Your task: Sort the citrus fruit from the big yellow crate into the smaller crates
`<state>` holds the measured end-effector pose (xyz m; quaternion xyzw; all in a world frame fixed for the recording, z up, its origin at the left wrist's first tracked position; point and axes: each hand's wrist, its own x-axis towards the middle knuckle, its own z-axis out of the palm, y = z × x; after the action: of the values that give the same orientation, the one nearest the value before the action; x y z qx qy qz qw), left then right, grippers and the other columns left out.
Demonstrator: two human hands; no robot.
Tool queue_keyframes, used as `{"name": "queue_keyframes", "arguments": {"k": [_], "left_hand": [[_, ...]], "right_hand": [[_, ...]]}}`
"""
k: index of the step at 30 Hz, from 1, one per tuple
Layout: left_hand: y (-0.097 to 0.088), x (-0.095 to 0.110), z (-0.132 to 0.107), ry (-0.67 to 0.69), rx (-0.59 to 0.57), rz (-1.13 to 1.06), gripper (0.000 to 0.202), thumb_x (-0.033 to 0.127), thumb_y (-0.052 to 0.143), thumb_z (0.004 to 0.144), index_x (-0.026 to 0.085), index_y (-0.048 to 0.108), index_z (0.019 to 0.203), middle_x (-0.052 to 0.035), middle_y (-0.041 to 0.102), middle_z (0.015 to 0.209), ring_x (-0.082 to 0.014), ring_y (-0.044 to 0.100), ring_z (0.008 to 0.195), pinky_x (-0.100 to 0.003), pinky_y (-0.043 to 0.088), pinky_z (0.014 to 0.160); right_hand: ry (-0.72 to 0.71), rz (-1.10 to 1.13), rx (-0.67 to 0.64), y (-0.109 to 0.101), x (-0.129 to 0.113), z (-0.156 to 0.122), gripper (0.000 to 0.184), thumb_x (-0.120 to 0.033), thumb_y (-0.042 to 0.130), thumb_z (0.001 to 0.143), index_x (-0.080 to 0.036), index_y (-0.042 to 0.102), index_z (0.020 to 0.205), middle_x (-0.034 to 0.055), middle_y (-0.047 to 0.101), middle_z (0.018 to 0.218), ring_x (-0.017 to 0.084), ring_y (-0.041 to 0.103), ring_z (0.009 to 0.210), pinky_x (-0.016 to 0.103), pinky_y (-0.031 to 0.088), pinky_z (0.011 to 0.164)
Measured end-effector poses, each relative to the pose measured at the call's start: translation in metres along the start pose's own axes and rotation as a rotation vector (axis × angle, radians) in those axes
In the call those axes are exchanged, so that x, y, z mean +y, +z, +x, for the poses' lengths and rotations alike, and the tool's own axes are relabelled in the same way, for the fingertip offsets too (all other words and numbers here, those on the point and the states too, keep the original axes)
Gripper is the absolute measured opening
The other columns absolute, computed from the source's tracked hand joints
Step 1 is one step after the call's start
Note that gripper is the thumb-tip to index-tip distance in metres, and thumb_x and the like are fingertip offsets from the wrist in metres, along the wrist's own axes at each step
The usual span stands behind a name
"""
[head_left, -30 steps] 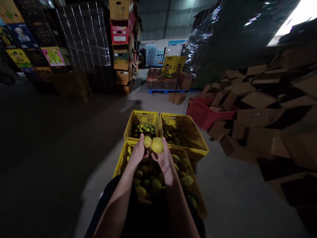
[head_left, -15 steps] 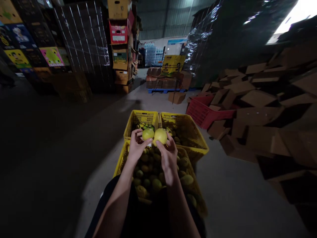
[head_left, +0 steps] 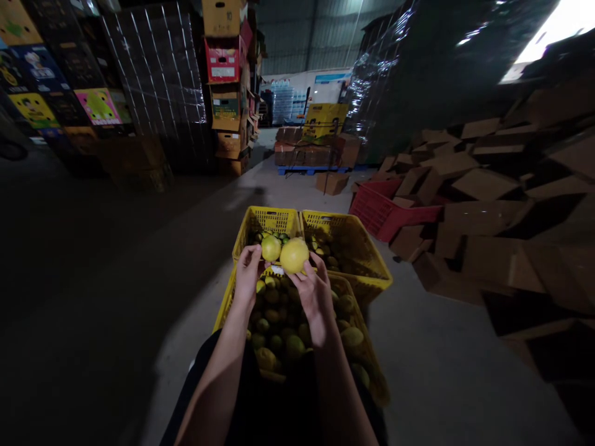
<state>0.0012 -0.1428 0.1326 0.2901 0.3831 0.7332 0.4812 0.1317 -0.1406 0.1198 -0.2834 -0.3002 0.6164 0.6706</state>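
Note:
My left hand [head_left: 247, 272] is closed around a small yellow-green fruit [head_left: 271, 248]. My right hand [head_left: 314, 291] grips a larger yellow fruit [head_left: 294, 255] with its fingertips. Both fruits are held side by side, touching, above the near yellow crate [head_left: 224, 303], which is full of several green and yellow fruits. Beyond it stand two more yellow crates, a left one [head_left: 268, 220] and a right one [head_left: 346, 235], each partly filled with fruit.
A red crate [head_left: 385, 217] lies tilted at the right beside a heap of flattened cardboard boxes [head_left: 488, 204]. Stacked cartons [head_left: 225, 80] and wrapped pallets [head_left: 158, 80] line the left. A blue pallet of boxes [head_left: 311, 155] stands farther back on the concrete floor.
Both hands have lifted the two fruits a little higher and farther forward, turning them so the fruits now face me more fully.

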Motion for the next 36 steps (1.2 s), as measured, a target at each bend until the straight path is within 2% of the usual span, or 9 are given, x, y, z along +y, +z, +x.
{"name": "queue_keyframes", "arguments": {"k": [4, 11, 16, 19, 22, 27, 31, 33, 36], "left_hand": [[0.001, -0.001, 0.001, 0.029, 0.065, 0.059, 0.037, 0.051, 0.078, 0.063, 0.018, 0.067, 0.077, 0.0008, 0.067, 0.075, -0.0147, 0.065, 0.071, -0.026, 0.052, 0.072], [0.003, -0.005, -0.001, -0.020, -0.015, 0.141, 0.040, 0.054, 0.074, 0.068, 0.014, 0.072, 0.072, -0.0061, 0.070, 0.076, -0.0198, 0.065, 0.085, -0.028, 0.052, 0.076], [0.003, -0.009, 0.001, -0.052, 0.033, 0.038, 0.037, 0.050, 0.078, 0.066, 0.018, 0.071, 0.085, -0.0027, 0.070, 0.088, -0.0179, 0.066, 0.085, -0.027, 0.054, 0.077], [0.005, -0.009, 0.001, -0.067, 0.057, 0.019, 0.034, 0.048, 0.077, 0.067, 0.020, 0.070, 0.086, -0.0016, 0.070, 0.088, -0.0184, 0.067, 0.083, -0.029, 0.055, 0.076], [0.007, -0.008, -0.001, -0.090, 0.018, 0.041, 0.039, 0.047, 0.079, 0.065, 0.017, 0.072, 0.089, -0.0049, 0.071, 0.091, -0.0196, 0.068, 0.083, -0.032, 0.055, 0.079], [0.005, -0.008, -0.004, -0.054, -0.017, 0.173, 0.058, 0.036, 0.087, 0.055, 0.015, 0.071, 0.107, -0.0080, 0.073, 0.098, -0.0189, 0.068, 0.081, -0.034, 0.053, 0.084], [0.003, -0.009, -0.004, 0.011, -0.111, 0.235, 0.057, 0.040, 0.086, 0.058, 0.015, 0.069, 0.106, -0.0086, 0.072, 0.102, -0.0205, 0.067, 0.090, -0.033, 0.052, 0.086], [0.002, -0.010, -0.003, 0.065, -0.160, 0.275, 0.057, 0.042, 0.083, 0.061, 0.016, 0.066, 0.109, -0.0092, 0.069, 0.110, -0.0208, 0.065, 0.095, -0.033, 0.052, 0.087], [0.000, -0.011, -0.002, 0.118, -0.206, 0.331, 0.059, 0.043, 0.081, 0.064, 0.018, 0.060, 0.113, -0.0088, 0.067, 0.112, -0.0192, 0.065, 0.092, -0.031, 0.053, 0.082]], "right_hand": [[0.023, -0.028, 0.023, 0.000, 0.004, 0.000, 0.036, -0.033, 0.080, 0.064, -0.026, 0.061, 0.094, -0.0018, 0.074, 0.087, 0.020, 0.071, 0.082, 0.044, 0.058, 0.082], [0.003, -0.074, -0.019, 0.007, 0.007, -0.005, 0.031, -0.030, 0.083, 0.060, -0.023, 0.068, 0.087, 0.0006, 0.072, 0.094, 0.020, 0.069, 0.085, 0.041, 0.059, 0.083], [0.038, -0.163, 0.029, 0.003, 0.007, -0.004, 0.036, -0.035, 0.082, 0.061, -0.021, 0.070, 0.091, 0.0023, 0.072, 0.092, 0.019, 0.068, 0.080, 0.034, 0.058, 0.072], [0.034, -0.168, 0.068, 0.001, 0.009, -0.003, 0.037, -0.038, 0.081, 0.062, -0.021, 0.069, 0.093, 0.0009, 0.073, 0.088, 0.018, 0.068, 0.077, 0.031, 0.056, 0.070], [0.013, -0.147, 0.076, 0.002, 0.010, -0.001, 0.037, -0.037, 0.082, 0.061, -0.022, 0.069, 0.093, 0.0001, 0.073, 0.088, 0.017, 0.067, 0.077, 0.030, 0.055, 0.071], [-0.049, -0.175, 0.045, 0.003, 0.010, -0.001, 0.035, -0.033, 0.082, 0.060, -0.021, 0.071, 0.091, 0.0010, 0.073, 0.091, 0.017, 0.066, 0.081, 0.029, 0.054, 0.074], [-0.070, -0.281, 0.023, 0.002, 0.015, 0.000, 0.042, -0.033, 0.083, 0.057, -0.018, 0.070, 0.094, 0.0021, 0.072, 0.088, 0.019, 0.065, 0.079, 0.033, 0.052, 0.078], [-0.133, -0.380, 0.049, 0.001, 0.018, 0.002, 0.047, -0.033, 0.084, 0.055, -0.018, 0.069, 0.097, 0.0026, 0.072, 0.090, 0.019, 0.064, 0.081, 0.035, 0.052, 0.081], [-0.284, -0.529, 0.105, -0.002, 0.019, 0.004, 0.053, -0.033, 0.085, 0.054, -0.019, 0.064, 0.101, 0.0035, 0.069, 0.097, 0.020, 0.063, 0.086, 0.034, 0.052, 0.081]]}}
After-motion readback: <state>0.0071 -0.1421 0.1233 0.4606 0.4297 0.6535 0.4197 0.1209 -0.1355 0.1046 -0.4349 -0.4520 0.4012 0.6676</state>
